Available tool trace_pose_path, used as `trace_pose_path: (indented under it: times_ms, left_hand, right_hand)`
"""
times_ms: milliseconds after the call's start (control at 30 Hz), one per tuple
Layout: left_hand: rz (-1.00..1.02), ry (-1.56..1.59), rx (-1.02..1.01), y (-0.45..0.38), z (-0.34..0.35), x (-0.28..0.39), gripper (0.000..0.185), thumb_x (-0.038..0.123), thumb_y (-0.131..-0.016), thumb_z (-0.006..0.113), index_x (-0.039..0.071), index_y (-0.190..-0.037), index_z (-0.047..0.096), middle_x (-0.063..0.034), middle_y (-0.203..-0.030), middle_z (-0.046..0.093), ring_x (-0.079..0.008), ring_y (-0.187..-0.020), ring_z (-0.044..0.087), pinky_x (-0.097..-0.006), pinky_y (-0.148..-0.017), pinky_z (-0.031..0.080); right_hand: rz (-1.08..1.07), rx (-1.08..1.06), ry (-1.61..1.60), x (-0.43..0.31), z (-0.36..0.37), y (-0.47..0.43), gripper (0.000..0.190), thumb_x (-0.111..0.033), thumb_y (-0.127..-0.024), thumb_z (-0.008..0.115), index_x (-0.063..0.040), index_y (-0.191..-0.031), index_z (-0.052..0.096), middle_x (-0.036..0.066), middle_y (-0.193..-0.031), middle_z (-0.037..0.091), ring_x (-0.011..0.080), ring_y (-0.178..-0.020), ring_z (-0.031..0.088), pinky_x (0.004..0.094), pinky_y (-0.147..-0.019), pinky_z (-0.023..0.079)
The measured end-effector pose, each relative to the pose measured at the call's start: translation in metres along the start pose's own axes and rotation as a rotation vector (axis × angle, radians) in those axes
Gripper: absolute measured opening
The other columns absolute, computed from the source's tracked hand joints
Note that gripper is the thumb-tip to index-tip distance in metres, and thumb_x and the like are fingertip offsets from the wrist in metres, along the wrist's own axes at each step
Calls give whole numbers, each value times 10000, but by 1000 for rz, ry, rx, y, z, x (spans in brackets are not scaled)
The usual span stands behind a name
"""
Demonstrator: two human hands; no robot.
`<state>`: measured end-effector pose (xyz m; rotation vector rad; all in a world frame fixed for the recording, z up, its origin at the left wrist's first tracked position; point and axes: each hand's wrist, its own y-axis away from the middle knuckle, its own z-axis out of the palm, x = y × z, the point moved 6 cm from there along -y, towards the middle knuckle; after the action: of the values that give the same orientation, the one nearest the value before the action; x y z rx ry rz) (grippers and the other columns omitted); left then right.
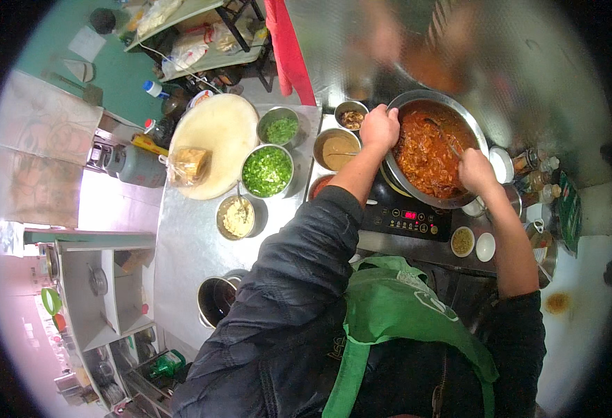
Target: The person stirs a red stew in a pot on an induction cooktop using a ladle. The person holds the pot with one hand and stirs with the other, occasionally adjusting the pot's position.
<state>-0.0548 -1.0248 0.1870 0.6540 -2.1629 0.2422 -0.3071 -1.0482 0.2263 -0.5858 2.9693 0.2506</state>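
Observation:
My left hand [380, 128] grips the near-left rim of a large steel basin [465, 114]. Inside the basin lies a reddish-brown saucy food [422, 157] in shreds or small pieces. My right hand [477, 171] is closed around the handle of a metal ladle or spoon [449, 140], whose dark head dips into the food. Part of that handle is hidden by my fingers. Beneath the basin is a black induction cooker [408, 222] with a lit red display. The basin looks tilted, though the fisheye view makes this hard to judge.
Left of the cooker stand bowls of brown sauce [337, 149], chopped scallions [268, 171], chopped greens [280, 129] and minced garlic [237, 217]. A round chopping board [222, 125] bears a plastic-wrapped package [190, 166]. Bottles [538, 177] line the right side; small bowls [485, 246] sit in front.

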Motion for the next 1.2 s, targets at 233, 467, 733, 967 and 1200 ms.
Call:
trace_pose_path:
  times_ms: [233,467,733,967,1200]
  left_hand:
    - [-10,-1,1,0,-2,0,368,375,-917,539,33,-998,649,-218,-1033,665,-401,-1002,619,-481,-877,482]
    - [-1,-12,9,-2,3,-3,363,372,-918,537,35,-992,648,-210,-1020,668,-400,-997,622,-483,-871,486]
    - [-17,58,67,1,3,-7,298,317,-884,572,43,-923,680,-197,-977,679,-366,-926,654,-484,-829,515]
    - [-24,156,75,6,-2,-6,269,290,-887,603,35,-927,678,-193,-937,687,-375,-912,656,-477,-816,515]
    - [-15,194,66,7,-1,-8,256,277,-892,597,35,-936,668,-196,-938,682,-385,-913,648,-476,-814,513]
  right_hand:
    - [-290,-216,37,-49,1,23,136,-81,-778,584,42,-778,643,281,-838,643,422,-837,646,494,-741,526]
    - [-415,-78,154,-2,-75,95,88,-106,-755,622,-25,-776,652,211,-692,622,398,-704,630,497,-684,503]
    - [-338,30,69,54,-115,133,260,-37,-759,698,14,-1014,693,215,-949,661,388,-899,595,455,-801,464]
    - [-404,-21,-107,8,-47,97,254,-19,-767,684,31,-1015,661,242,-775,639,391,-665,612,424,-640,481]
    - [-390,132,-142,-15,-49,71,179,-26,-827,659,13,-1001,643,218,-796,640,349,-642,607,397,-603,466]
